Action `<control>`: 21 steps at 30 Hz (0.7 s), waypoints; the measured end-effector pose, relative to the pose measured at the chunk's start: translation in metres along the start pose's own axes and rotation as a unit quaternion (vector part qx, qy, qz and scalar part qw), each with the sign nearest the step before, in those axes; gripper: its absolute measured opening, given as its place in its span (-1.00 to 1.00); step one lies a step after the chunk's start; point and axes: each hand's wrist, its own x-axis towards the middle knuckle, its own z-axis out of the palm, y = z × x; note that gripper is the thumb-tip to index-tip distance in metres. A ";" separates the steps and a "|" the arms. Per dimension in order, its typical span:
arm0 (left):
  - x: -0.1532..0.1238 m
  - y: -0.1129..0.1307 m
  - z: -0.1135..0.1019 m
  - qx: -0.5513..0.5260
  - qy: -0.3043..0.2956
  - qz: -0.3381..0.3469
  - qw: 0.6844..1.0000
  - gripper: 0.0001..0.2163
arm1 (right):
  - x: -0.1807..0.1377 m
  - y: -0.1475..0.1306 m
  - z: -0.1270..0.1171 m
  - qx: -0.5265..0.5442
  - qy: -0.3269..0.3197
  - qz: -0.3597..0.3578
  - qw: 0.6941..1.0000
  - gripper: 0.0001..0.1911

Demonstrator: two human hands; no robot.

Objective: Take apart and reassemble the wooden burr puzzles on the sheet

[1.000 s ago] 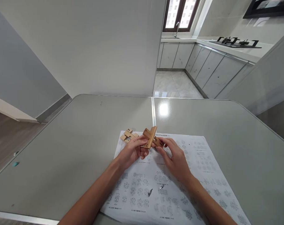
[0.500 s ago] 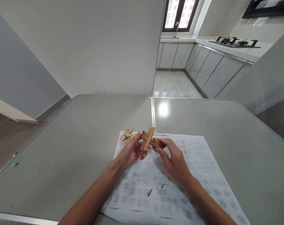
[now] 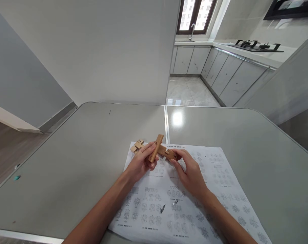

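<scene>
While clasping a slim brown wooden bar, marked in black near the lower end, between thumb and fingers of the left hand, also pinching the numbered end of a notched brown wooden bar with the right hand. Crossed between both hands, slim bar in front, notched bar behind; hard to tell whether interlocked. Held above the far part of a large white paper sheet printed with rows of small grey drawings. Partly hidden behind the left hand, at the sheet's far left corner, a cluster of pale wooden blocks, one marked with a black 3. Beneath the sheet, a glossy grey tabletop divided by a pale metal strip. Well apart, near the tabletop's left edge, a tiny teal object. Farther off, white marbled cabinets below a black gas hob.
</scene>
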 end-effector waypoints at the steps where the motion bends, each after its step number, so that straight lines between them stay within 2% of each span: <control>1: 0.000 0.000 0.000 0.002 -0.003 0.001 1.000 -0.50 | 0.000 0.000 0.000 0.000 -0.001 0.001 1.000 -0.79; 11: -0.002 -0.004 0.002 0.000 0.005 0.036 0.999 -0.40 | 0.004 -0.010 -0.004 0.018 0.001 0.004 1.000 -0.78; 21: -0.005 -0.005 0.007 -0.017 -0.013 0.068 0.997 -0.56 | 0.004 -0.012 -0.004 0.021 0.006 -0.008 1.000 -0.76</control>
